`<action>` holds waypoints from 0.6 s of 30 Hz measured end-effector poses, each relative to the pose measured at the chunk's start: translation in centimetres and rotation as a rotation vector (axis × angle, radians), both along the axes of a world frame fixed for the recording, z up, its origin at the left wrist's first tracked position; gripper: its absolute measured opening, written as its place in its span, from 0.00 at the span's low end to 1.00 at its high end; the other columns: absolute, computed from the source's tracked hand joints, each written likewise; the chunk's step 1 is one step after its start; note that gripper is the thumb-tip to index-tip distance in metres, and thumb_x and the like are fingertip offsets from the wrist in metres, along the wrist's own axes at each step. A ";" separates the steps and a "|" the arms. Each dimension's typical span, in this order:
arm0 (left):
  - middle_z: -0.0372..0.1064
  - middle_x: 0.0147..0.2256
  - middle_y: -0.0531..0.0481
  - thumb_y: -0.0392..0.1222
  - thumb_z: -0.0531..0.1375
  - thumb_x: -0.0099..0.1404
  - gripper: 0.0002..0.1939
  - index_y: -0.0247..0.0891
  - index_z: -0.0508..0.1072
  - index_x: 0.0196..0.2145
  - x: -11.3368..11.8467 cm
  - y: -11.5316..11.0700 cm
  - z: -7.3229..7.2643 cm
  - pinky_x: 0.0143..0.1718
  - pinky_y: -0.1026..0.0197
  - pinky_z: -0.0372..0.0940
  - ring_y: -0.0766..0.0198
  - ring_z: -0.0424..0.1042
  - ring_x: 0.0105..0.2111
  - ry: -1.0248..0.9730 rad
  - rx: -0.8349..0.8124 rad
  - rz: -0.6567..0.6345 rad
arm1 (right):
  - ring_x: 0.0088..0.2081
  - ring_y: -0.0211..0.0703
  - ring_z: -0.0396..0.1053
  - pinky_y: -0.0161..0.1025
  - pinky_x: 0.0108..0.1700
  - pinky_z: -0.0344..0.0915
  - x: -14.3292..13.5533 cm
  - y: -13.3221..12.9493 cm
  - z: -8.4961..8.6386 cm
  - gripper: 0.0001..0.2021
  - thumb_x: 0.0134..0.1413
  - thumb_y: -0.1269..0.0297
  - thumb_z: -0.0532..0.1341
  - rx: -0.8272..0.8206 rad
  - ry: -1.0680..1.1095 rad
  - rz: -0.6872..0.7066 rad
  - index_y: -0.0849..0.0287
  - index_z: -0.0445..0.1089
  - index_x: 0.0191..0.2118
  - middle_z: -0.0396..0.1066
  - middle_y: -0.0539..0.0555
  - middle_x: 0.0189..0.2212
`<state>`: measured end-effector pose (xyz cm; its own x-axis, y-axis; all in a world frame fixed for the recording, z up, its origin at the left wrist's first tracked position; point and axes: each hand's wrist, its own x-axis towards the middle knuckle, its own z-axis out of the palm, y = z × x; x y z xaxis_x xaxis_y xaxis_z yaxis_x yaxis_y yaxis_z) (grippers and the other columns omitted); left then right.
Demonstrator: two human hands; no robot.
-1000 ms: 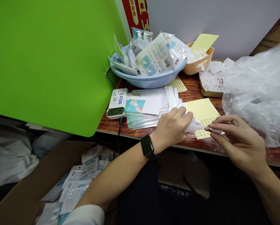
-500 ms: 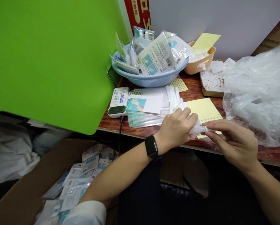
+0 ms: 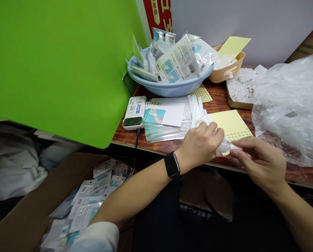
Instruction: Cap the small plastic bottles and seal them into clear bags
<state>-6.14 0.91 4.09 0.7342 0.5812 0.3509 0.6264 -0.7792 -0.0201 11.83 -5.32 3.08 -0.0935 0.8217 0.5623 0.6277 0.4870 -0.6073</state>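
Observation:
My left hand, with a black watch on its wrist, is wrapped round a translucent white bottle above the table's front edge. My right hand pinches a small white nozzle piece between thumb and fingers, right at the bottle's end. Whether the two parts touch is hard to tell. Behind the hands lies a yellow sticker sheet. Left of them is a stack of clear bags with printed cards.
A blue basin holds packed bags. Beside it stand an orange basket and a cardboard tray of white bits. A large plastic bag bulges at right. A white device sits left, above a carton of packets.
My right hand has closed its fingers more around the nozzle piece, which now shows more clearly at the bottle's end. The whole view has shifted slightly.

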 end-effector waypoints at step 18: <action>0.68 0.37 0.43 0.40 0.56 0.64 0.09 0.35 0.70 0.41 0.1 0.0 -0.1 0.24 0.58 0.59 0.54 0.69 0.37 0.067 -0.091 -0.016 | 0.37 0.46 0.74 0.39 0.37 0.69 0.9 -0.2 -0.9 0.08 0.61 0.66 0.60 0.191 -0.356 0.066 0.58 0.68 0.45 0.76 0.58 0.38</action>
